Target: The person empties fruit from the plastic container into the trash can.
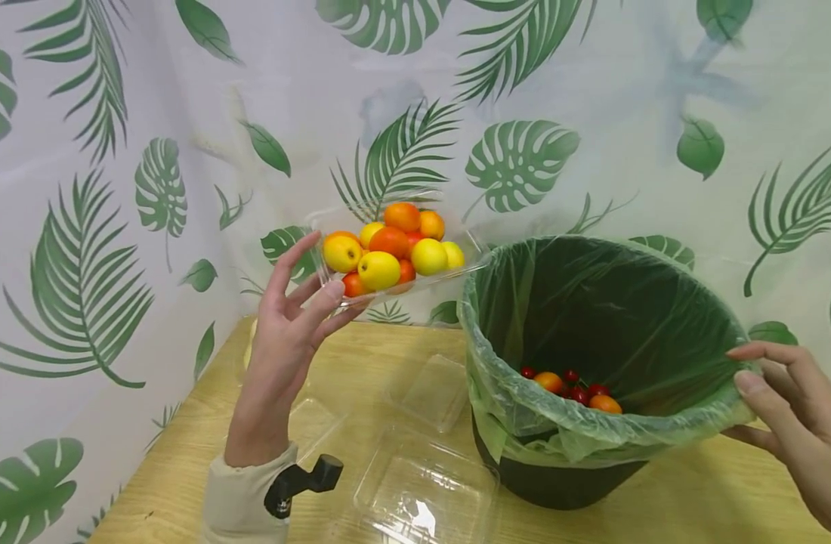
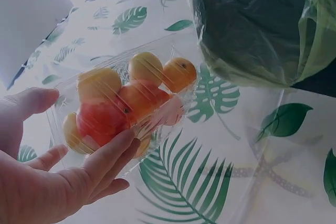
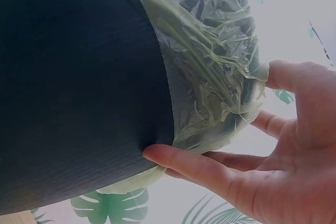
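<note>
The hands were well apart, the left hand (image 1: 286, 321) clamped between thumb and fingers on one end of a clear, rectangular plastic tray (image 1: 424, 282) of smooth, rounded yellow and orange fruit (image 1: 388, 243). Raised above the table (image 1: 205, 438), its long axis pointed from that hand toward the bin (image 1: 558, 483). The right hand (image 1: 799, 423) gripped the bin's rim over its thin, crinkled green liner (image 1: 592, 438).
</note>
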{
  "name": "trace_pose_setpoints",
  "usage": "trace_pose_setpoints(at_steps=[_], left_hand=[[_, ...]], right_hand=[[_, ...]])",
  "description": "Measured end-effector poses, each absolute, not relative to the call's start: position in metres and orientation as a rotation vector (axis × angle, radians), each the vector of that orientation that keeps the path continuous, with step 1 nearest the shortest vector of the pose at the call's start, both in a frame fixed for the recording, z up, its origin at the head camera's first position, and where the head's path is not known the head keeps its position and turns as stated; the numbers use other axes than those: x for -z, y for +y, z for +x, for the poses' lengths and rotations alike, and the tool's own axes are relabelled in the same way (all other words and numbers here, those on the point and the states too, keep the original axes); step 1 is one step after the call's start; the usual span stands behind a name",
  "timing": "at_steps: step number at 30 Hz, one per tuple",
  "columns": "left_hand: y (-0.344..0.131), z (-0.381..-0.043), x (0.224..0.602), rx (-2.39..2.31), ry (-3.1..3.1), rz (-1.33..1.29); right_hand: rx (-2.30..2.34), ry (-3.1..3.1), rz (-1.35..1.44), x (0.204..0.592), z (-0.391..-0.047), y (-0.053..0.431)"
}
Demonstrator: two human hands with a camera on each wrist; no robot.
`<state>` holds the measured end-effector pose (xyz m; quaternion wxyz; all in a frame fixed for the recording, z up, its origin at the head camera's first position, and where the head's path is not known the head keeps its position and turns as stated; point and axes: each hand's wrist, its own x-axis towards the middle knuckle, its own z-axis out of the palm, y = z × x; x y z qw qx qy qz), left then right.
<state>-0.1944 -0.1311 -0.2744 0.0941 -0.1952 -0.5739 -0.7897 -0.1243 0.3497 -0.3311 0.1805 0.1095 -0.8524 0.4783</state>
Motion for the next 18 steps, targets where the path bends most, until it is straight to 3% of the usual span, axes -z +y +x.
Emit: trace_pose_setpoints(at_steps=[18], left_hand=[[-0.072, -0.185, 0.235, 2.155, -1.892, -0.744]], right_hand=[[-1.462, -2.391, 0.330, 0.326, -0.120, 0.350]])
